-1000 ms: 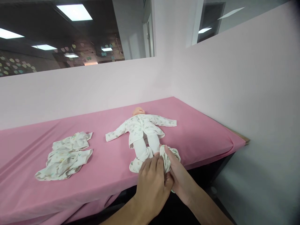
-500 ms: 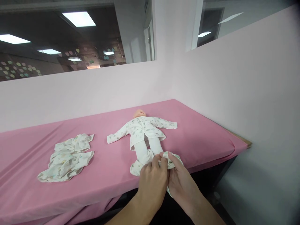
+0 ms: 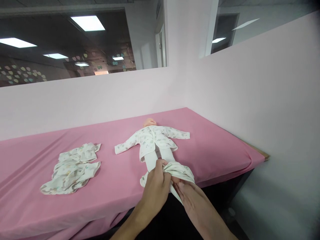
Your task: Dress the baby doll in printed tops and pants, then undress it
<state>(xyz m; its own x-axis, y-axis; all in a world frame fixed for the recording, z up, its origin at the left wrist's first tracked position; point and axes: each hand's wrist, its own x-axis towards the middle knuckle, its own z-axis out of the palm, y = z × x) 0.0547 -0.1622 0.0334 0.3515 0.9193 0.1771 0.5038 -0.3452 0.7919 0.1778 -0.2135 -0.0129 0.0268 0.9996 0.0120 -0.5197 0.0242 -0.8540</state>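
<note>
A baby doll (image 3: 150,122) lies on its back, dressed in a white printed jacket (image 3: 156,138) with both sleeves spread. Its white legs (image 3: 151,161) point toward me. White printed baby pants (image 3: 182,170) are bunched around the lower legs. My left hand (image 3: 158,183) is closed, pinching the pants' edge between the legs. My right hand (image 3: 192,198) is at the pants on the doll's right-hand leg in view, its fingers partly hidden under the bunched cloth and closed on it. A narrow white end of cloth or leg hangs below, between my hands.
A pink sheet (image 3: 120,186) covers the table, whose bare wooden corner (image 3: 262,154) shows at right. Crumpled printed baby clothes (image 3: 71,170) lie at left. Pale walls with windows (image 3: 75,43) border the table behind and at right.
My right hand's thumb has left the top of the cloth, and the fingers now reach under it. The pants are spread wider across the leg. My left hand has shifted slightly left.
</note>
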